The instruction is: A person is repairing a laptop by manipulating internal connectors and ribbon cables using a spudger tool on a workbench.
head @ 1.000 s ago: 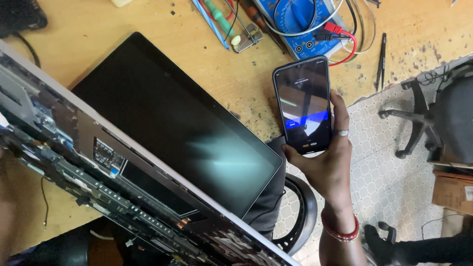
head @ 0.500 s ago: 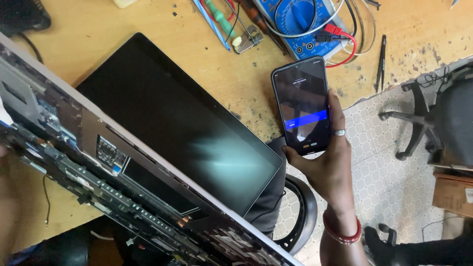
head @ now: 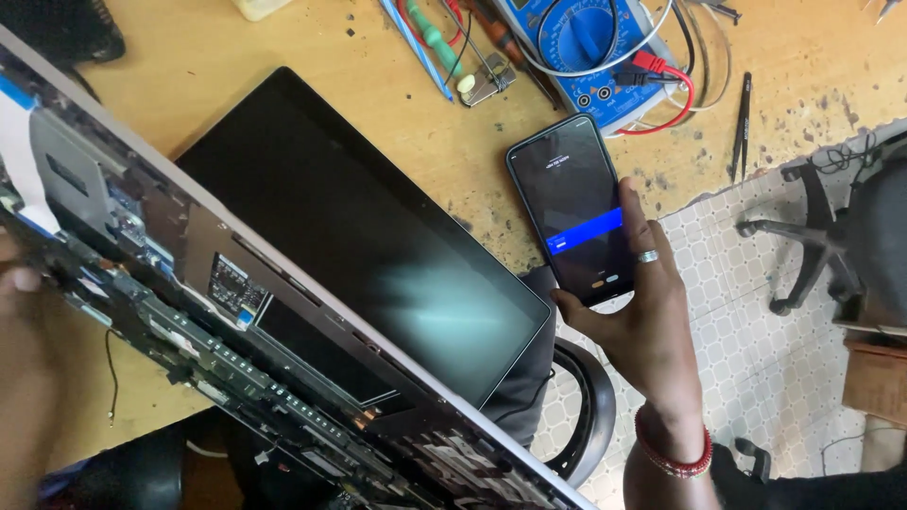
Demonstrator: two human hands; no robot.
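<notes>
My right hand [head: 642, 321] holds a black smartphone [head: 572, 203] upright over the edge of the wooden workbench [head: 283, 47]; its screen is dark with a blue bar, and my thumb rests on its right side. An opened laptop [head: 312, 312] lies tilted across the left and middle, with its dark screen facing up and its bared inner parts toward me. My left hand [head: 24, 378] is at the left edge, blurred, against the laptop's underside; its grip is hidden.
A blue multimeter [head: 590, 42] with red and black leads sits at the bench's far side, beside screwdrivers [head: 430, 42] and tweezers [head: 742, 123]. An office chair [head: 841, 227] stands on the tiled floor at right. A black stool [head: 576, 416] is below the bench edge.
The phone has shifted slightly left and up in my right hand. The laptop has tilted a little; my left hand shows more at the left edge.
</notes>
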